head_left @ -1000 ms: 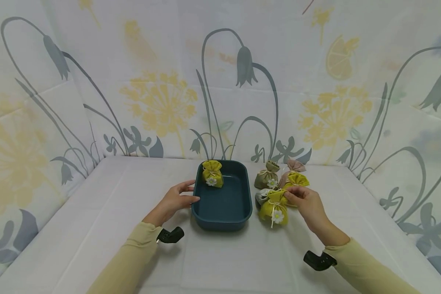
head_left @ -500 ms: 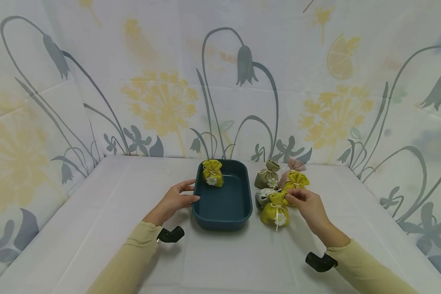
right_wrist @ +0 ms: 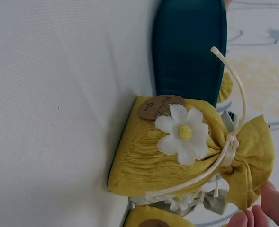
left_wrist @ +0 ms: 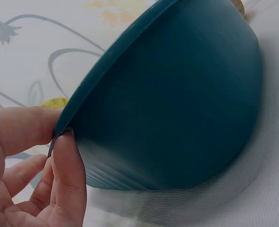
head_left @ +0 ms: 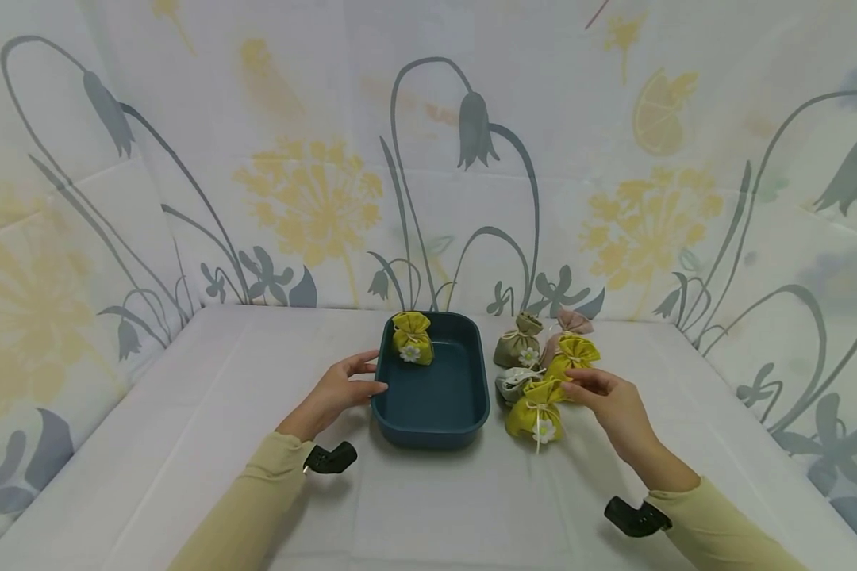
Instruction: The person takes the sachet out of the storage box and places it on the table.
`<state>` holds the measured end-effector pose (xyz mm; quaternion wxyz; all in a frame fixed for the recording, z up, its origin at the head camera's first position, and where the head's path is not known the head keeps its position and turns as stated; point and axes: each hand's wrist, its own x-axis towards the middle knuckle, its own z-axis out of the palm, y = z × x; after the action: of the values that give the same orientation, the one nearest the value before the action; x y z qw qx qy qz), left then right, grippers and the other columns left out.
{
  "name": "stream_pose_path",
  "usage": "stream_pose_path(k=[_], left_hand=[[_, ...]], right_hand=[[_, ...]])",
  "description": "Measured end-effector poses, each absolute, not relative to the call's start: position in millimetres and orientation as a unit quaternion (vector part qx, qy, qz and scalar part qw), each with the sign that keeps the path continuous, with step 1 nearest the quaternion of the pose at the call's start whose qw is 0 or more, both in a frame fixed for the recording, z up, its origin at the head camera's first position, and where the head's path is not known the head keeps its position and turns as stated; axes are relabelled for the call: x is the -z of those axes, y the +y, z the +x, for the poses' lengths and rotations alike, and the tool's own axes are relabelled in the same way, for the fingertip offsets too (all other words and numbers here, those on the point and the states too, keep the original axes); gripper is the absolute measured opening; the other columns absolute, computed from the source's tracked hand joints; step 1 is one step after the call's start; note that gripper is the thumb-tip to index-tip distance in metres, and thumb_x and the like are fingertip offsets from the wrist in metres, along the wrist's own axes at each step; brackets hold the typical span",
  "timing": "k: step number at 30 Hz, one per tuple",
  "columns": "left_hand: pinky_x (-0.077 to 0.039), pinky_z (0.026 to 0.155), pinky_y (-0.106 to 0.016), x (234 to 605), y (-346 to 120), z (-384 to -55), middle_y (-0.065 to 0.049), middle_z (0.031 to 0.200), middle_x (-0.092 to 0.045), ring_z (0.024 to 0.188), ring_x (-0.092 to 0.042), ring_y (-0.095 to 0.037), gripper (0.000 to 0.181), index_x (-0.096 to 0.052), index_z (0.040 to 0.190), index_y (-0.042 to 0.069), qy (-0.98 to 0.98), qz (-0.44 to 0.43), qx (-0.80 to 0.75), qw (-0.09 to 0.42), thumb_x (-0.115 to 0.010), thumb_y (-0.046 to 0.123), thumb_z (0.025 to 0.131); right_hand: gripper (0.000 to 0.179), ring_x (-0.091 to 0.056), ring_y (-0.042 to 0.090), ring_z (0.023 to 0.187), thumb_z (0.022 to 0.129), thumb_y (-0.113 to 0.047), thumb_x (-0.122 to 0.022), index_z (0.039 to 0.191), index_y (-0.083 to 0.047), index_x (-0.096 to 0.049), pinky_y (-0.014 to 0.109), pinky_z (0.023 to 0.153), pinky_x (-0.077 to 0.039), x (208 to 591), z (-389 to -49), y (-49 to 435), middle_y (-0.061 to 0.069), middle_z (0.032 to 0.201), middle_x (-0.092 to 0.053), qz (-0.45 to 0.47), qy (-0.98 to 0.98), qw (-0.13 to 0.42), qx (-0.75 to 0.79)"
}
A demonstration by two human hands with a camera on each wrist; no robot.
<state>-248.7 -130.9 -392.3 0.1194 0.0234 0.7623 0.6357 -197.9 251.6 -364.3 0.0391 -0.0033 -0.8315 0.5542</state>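
A teal rectangular tub (head_left: 428, 438) sits in the middle of the table. My left hand (head_left: 336, 392) pinches its left rim, thumb at the inner edge. Inside, at the tub's far left corner, a yellow drawstring pouch (head_left: 413, 341) stands upright. Right of the tub is another yellow drawstring pouch (right_wrist: 153, 161), upright on the table, with a white fabric flower (right_wrist: 185, 132), a brown tag and a cream cord. Just beside its gathered top is my right hand (head_left: 610, 408); in the right wrist view thumb and fingertips lie right at the edge of the cloth, slightly apart.
Several more pouches crowd behind the near yellow one: grey (head_left: 516, 383), olive (head_left: 517, 349), pink (head_left: 575, 319) and yellow (head_left: 573, 357). A white cloth covers the table (head_left: 428, 515). A flower-printed curtain (head_left: 428, 159) stands behind it.
My right hand has let go of the near yellow pouch's top and drawn slightly right. The pouch shifted a little right and towards me earlier. My left hand stays on the tub.
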Motion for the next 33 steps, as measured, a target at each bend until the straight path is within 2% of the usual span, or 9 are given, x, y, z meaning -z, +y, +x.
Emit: stream_pose_path(k=[7, 19, 25, 33], left_hand=[[-0.049, 0.085, -0.040, 394, -130, -250, -0.020, 0.133, -0.042, 0.102, -0.056, -0.025, 0.065, -0.038, 0.142, 0.010, 0.763, 0.021, -0.636, 0.115, -0.068, 0.006, 0.084], [-0.049, 0.085, -0.040, 398, -131, -253, -0.020, 0.134, -0.041, 0.102, -0.056, -0.026, 0.067, -0.036, 0.144, 0.009, 0.763, 0.020, -0.635, 0.119, -0.067, 0.005, 0.085], [-0.049, 0.085, -0.040, 396, -132, -250, -0.020, 0.135, -0.041, 0.102, -0.056, -0.026, 0.066, -0.038, 0.143, 0.010, 0.759, 0.026, -0.639, 0.119, -0.068, 0.006, 0.084], [-0.048, 0.087, -0.041, 396, -132, -249, -0.020, 0.136, -0.039, 0.105, -0.055, -0.028, 0.066, -0.037, 0.143, 0.011, 0.758, 0.025, -0.641, 0.121, -0.068, 0.008, 0.085]], right_hand=[[0.044, -0.058, 0.012, 0.086, 0.090, -0.022, -0.064, 0.120, 0.009, -0.056, 0.018, 0.073, -0.047, 358, -194, 252, -0.004, 0.092, -0.061, -0.005, -0.829, 0.051, -0.557], [0.047, -0.057, 0.005, 0.083, 0.088, -0.022, -0.066, 0.119, 0.011, -0.055, 0.020, 0.075, -0.048, 346, -189, 237, -0.005, 0.092, -0.061, 0.029, -0.811, 0.054, -0.582], [0.039, -0.056, 0.006, 0.083, 0.088, -0.016, -0.067, 0.115, 0.011, -0.058, 0.022, 0.073, -0.049, 345, -190, 228, 0.000, 0.093, -0.061, 0.051, -0.798, 0.052, -0.599], [0.040, -0.055, 0.008, 0.083, 0.088, -0.015, -0.066, 0.116, 0.011, -0.057, 0.021, 0.074, -0.049, 341, -191, 216, 0.000, 0.092, -0.059, 0.058, -0.792, 0.032, -0.607]])
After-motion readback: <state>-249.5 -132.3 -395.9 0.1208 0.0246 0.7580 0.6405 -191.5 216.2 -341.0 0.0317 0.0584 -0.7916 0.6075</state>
